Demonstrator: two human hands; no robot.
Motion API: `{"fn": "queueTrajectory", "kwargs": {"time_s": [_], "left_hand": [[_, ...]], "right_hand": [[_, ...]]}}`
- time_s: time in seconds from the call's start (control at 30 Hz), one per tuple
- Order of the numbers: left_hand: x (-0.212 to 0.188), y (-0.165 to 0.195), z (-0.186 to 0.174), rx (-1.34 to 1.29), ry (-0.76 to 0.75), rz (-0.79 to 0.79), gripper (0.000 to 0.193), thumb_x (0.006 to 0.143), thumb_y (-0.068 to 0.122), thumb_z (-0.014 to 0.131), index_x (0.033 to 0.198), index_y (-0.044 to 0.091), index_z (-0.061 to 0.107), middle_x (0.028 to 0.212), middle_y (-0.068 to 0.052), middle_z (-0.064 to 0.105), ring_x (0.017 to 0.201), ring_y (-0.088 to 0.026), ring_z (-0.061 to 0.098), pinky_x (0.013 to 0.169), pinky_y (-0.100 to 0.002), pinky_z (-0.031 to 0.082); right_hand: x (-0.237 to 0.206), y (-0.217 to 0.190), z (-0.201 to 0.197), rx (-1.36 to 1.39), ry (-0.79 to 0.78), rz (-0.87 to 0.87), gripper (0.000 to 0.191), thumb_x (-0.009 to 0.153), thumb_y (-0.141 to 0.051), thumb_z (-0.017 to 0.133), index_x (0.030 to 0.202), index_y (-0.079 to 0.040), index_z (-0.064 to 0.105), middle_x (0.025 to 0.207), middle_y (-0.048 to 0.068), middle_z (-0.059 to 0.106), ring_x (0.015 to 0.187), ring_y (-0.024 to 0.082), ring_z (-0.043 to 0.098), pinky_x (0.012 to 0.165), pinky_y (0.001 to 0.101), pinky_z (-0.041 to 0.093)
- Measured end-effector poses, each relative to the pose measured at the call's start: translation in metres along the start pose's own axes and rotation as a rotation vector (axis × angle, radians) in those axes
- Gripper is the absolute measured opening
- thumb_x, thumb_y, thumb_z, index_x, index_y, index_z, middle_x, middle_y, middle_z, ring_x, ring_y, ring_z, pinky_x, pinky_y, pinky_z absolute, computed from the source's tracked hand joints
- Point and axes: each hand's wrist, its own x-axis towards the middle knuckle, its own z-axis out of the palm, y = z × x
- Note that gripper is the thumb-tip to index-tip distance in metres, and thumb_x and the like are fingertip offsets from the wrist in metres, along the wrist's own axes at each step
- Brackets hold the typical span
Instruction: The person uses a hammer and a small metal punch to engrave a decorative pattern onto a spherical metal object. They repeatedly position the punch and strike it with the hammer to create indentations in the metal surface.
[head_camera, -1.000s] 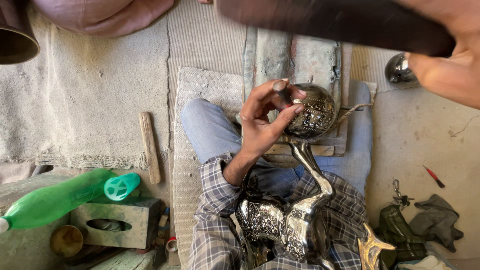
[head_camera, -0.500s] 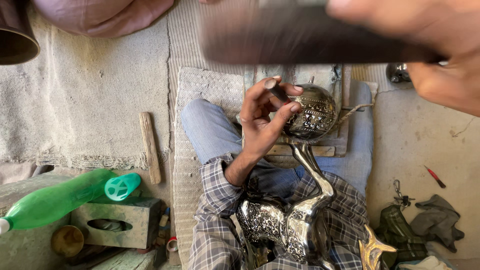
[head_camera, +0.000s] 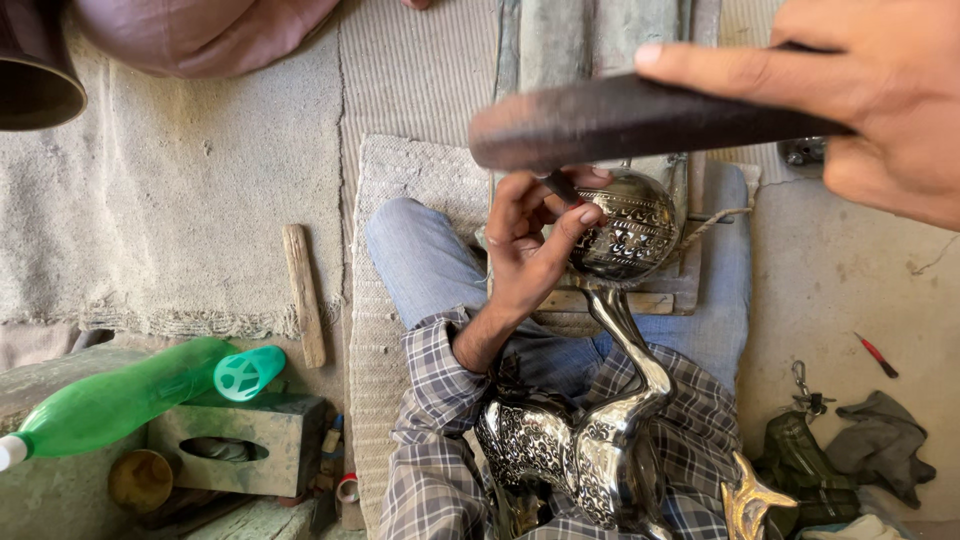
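Seen from above, a person sits on a woven mat (head_camera: 410, 200) on the floor, legs in blue jeans, arms in a plaid shirt. The left hand (head_camera: 535, 245) pinches a thin dark punch (head_camera: 560, 186) between fingertips and thumb, its tip set against the engraved silver ball (head_camera: 630, 235) that tops a tall metal vessel (head_camera: 600, 440) lying across the lap. The ball rests on a wooden block (head_camera: 600, 300) between the knees. The right hand (head_camera: 880, 110), close to the camera at upper right, is closed around a dark hammer (head_camera: 620, 125) whose blurred head hangs just above the punch and hides part of the ball. To the left lie a wooden stick (head_camera: 305, 295), a green plastic bottle (head_camera: 110, 405) and a small stone box (head_camera: 235, 445). On the concrete at right are a red-handled tool (head_camera: 877, 355), a grey rag (head_camera: 880, 445) and a brass piece (head_camera: 750, 500).
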Motion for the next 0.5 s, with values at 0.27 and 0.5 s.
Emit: {"fn": "queueTrajectory", "kwargs": {"time_s": [0.27,0.5], "left_hand": [[0.0032,0.004,0.0003,-0.074,-0.04,0.005,0.049,0.108,-0.004,0.063,0.151,0.007,0.04,0.129,-0.02,0.068,0.115,-0.02,0.072,0.092,-0.031,0.067],[0.0044,0.0046,0.0004,-0.111,-0.046,0.012,0.048,0.108,-0.004,0.062,0.15,0.008,0.04,0.131,-0.019,0.067,0.123,-0.021,0.069,0.092,-0.031,0.067]], "right_hand": [[0.0004,0.0032,0.0069,-0.155,-0.13,0.011,0.087,0.09,-0.004,0.061,0.161,-0.041,0.025,0.097,-0.001,0.066,0.084,0.011,0.062,0.08,0.0274,0.058],[-0.0011,0.0073,0.007,0.43,0.275,-0.133,0.09,0.076,0.012,0.056,0.157,-0.024,0.041,0.115,0.01,0.064,0.088,0.016,0.063,0.068,0.0324,0.054]]}}
